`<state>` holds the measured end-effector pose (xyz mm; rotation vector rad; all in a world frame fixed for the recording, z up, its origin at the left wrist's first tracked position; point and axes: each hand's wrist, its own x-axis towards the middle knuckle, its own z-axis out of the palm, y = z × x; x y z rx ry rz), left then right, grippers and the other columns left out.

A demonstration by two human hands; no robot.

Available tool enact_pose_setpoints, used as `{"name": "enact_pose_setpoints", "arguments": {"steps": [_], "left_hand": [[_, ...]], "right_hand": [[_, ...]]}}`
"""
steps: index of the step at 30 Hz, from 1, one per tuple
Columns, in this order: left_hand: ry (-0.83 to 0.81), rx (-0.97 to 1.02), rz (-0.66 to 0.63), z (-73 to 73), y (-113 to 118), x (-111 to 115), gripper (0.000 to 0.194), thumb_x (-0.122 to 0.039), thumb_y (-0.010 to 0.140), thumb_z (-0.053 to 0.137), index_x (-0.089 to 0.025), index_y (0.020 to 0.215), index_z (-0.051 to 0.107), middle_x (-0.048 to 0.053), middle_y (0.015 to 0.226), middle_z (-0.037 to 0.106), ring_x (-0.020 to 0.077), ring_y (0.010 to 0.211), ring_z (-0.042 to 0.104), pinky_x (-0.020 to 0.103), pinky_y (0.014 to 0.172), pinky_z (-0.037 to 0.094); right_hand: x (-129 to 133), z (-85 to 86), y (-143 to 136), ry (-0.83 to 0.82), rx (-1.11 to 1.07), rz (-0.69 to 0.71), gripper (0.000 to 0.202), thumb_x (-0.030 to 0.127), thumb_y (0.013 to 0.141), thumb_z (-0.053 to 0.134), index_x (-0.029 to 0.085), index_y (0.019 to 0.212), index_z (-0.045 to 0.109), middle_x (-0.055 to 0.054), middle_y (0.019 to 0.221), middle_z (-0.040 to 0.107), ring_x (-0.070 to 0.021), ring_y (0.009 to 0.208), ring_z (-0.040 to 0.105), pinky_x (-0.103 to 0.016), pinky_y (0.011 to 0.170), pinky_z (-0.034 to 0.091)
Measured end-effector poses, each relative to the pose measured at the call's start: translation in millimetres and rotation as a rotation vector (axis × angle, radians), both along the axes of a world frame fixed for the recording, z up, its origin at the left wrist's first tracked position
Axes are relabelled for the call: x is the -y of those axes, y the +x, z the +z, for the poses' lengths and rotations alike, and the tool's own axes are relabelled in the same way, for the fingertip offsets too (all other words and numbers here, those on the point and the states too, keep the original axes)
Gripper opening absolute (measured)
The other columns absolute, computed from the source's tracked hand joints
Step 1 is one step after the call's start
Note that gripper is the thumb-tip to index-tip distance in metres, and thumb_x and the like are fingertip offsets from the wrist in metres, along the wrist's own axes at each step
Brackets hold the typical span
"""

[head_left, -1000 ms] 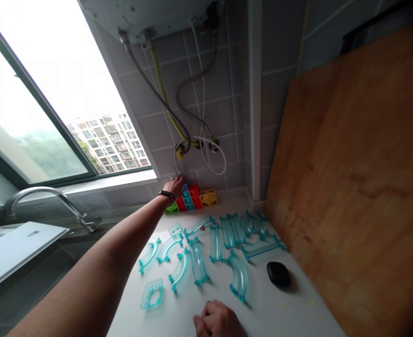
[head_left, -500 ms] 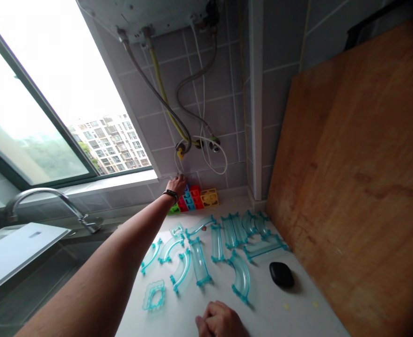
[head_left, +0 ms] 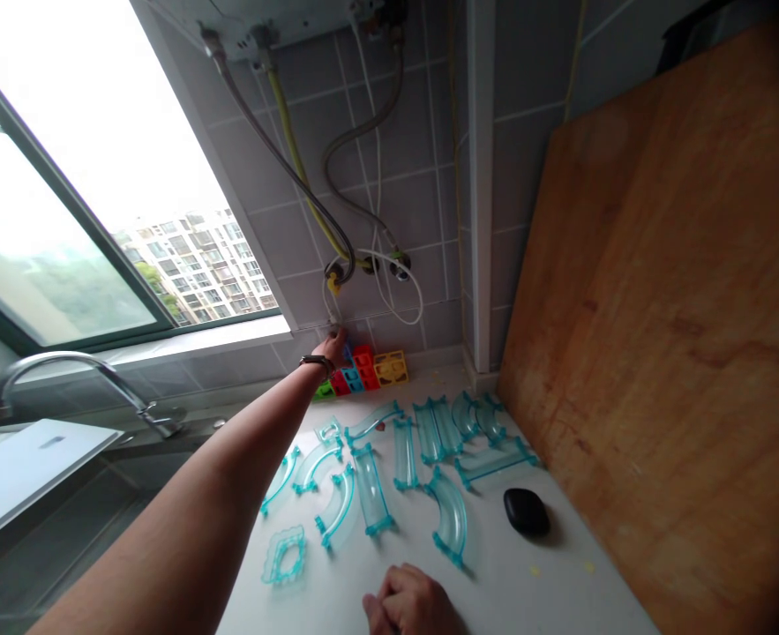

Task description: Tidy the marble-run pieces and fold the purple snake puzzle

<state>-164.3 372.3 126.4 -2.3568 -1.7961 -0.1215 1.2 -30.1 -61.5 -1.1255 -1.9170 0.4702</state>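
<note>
My left hand (head_left: 333, 347) reaches to the back wall, at the stacked coloured blocks; its fingers are small and partly hidden, so its hold cannot be made out. Beside it stand red blocks (head_left: 365, 366), blue blocks (head_left: 351, 379), a green block (head_left: 324, 390) and a yellow block (head_left: 390, 368). My right hand (head_left: 410, 601) rests curled at the counter's near edge, its fingers folded together; anything inside is hidden. Between the hands lie several clear teal track pieces, among them a straight one (head_left: 373, 490) and a curved one (head_left: 451, 517). A square teal frame (head_left: 285, 556) lies near my left forearm.
A black rounded object (head_left: 527, 512) sits on the white counter (head_left: 495, 586) at the right. A wooden board (head_left: 660, 335) leans along the right side. At the left are a sink with a faucet (head_left: 98, 366) and a white board (head_left: 38, 472). Hoses hang above the blocks.
The view has shifted slightly, so everything appears a little further left and up. My left hand remains at the blocks, and my right hand stays curled on the counter.
</note>
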Motion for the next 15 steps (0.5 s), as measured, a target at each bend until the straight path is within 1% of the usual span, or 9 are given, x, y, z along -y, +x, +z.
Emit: {"name": "enact_pose_setpoints", "arguments": {"steps": [4, 6, 9, 12, 15], "left_hand": [[-0.004, 0.063, -0.022, -3.1, -16, -5, 0.041, -0.036, 0.099, 0.066, -0.018, 0.135, 0.059, 0.012, 0.135, 0.062, 0.0265, 0.113, 0.066, 0.047, 0.093, 0.059], [-0.007, 0.087, -0.011, -2.8, -30, -5, 0.041, -0.036, 0.099, 0.066, -0.018, 0.135, 0.059, 0.012, 0.135, 0.062, 0.0268, 0.114, 0.066, 0.048, 0.094, 0.058], [-0.018, 0.111, 0.025, -2.7, -58, 0, 0.042, -0.036, 0.099, 0.066, -0.018, 0.136, 0.059, 0.012, 0.136, 0.062, 0.0275, 0.116, 0.065, 0.05, 0.096, 0.058], [-0.053, 0.12, 0.078, -3.6, -91, 15, 0.042, -0.036, 0.098, 0.066, -0.018, 0.135, 0.059, 0.012, 0.137, 0.061, 0.0278, 0.117, 0.065, 0.05, 0.097, 0.057], [-0.12, 0.122, 0.18, -6.3, -127, 43, 0.04, -0.036, 0.098, 0.066, -0.018, 0.134, 0.06, 0.012, 0.135, 0.062, 0.0273, 0.115, 0.065, 0.049, 0.096, 0.057]], "right_hand": [[0, -0.1, 0, 0.019, 0.0, -0.005, 0.04, 0.023, 0.092, 0.063, 0.021, 0.052, 0.065, -0.001, 0.063, 0.067, -0.0122, 0.061, 0.065, -0.026, 0.059, 0.039], [1, 0.7, 0, 0.025, -0.001, -0.01, 0.038, 0.021, 0.09, 0.064, 0.021, 0.052, 0.065, -0.001, 0.062, 0.066, -0.0122, 0.061, 0.065, -0.027, 0.059, 0.039], [3, 2.0, 2, 0.005, -0.006, -0.012, 0.037, 0.019, 0.09, 0.063, 0.02, 0.053, 0.064, 0.0, 0.064, 0.066, -0.012, 0.063, 0.065, -0.027, 0.061, 0.039], [4, 1.6, 3, -0.031, 0.001, 0.009, 0.037, 0.02, 0.094, 0.06, 0.02, 0.057, 0.064, -0.001, 0.068, 0.066, -0.0121, 0.067, 0.064, -0.026, 0.064, 0.038], [4, 1.4, 3, -0.023, -0.023, -0.007, 0.045, 0.025, 0.098, 0.054, 0.019, 0.054, 0.06, -0.002, 0.066, 0.063, -0.0126, 0.065, 0.062, -0.028, 0.063, 0.036]]}}
